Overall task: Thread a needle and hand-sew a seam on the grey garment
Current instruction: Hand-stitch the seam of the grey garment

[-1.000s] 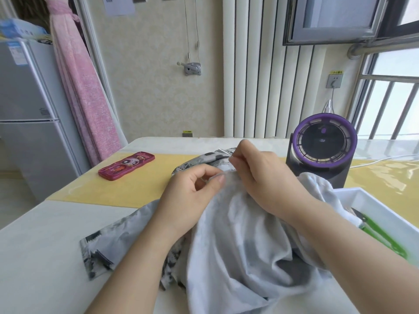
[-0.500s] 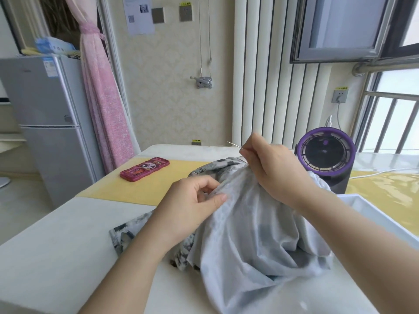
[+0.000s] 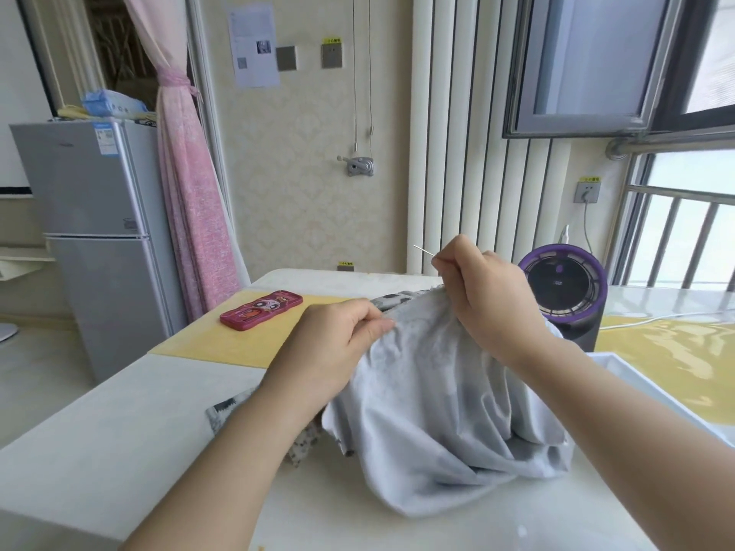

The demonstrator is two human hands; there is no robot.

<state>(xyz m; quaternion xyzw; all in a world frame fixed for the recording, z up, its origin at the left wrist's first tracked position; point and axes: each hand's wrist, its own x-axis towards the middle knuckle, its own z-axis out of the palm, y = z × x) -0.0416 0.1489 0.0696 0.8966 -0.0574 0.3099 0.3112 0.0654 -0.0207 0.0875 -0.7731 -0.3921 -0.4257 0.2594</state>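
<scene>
The grey garment [image 3: 429, 399] lies bunched on the white table [image 3: 99, 439], its top edge lifted. My left hand [image 3: 334, 344] pinches a fold of the cloth at its upper left edge. My right hand [image 3: 489, 300] is raised above the garment's top edge and pinches a thin silver needle [image 3: 422, 250], whose tip points up and to the left. The thread is too fine to make out.
A pink phone case [image 3: 260, 310] lies on a yellow mat [image 3: 222, 344] at the left. A purple round fan [image 3: 568, 292] stands behind my right hand. A white tray [image 3: 636, 383] sits at the right edge. A fridge [image 3: 95, 240] stands left of the table.
My right hand has risen up and away from the garment's edge, drawing the needle out of the cloth. My left hand keeps its pinch on the fold. The camera has tilted upward.
</scene>
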